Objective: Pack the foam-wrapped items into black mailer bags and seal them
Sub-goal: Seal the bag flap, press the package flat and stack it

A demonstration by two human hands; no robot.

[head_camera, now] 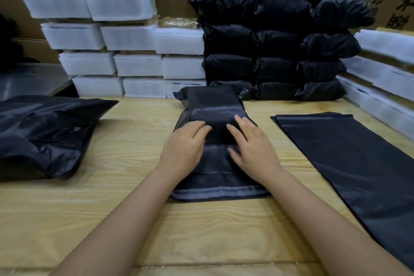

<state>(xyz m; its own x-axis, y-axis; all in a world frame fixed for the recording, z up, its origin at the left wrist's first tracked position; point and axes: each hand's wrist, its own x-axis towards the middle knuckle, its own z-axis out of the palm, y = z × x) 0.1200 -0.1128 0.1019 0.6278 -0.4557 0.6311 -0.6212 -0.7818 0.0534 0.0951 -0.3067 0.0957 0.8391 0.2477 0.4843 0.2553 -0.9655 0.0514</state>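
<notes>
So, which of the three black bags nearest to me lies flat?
The right bag: it lies flat. The middle bag and the left bag bulge.

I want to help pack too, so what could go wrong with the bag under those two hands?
The mailer bag looks rumpled under the left hand and right hand; trapped air could wrinkle the seal. Its strip might stick crooked. Pushing it back may nudge the stack of packed bags.

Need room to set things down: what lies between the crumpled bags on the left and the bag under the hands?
Only bare table, from the crumpled bags to the bag, as the head view shows.
</notes>
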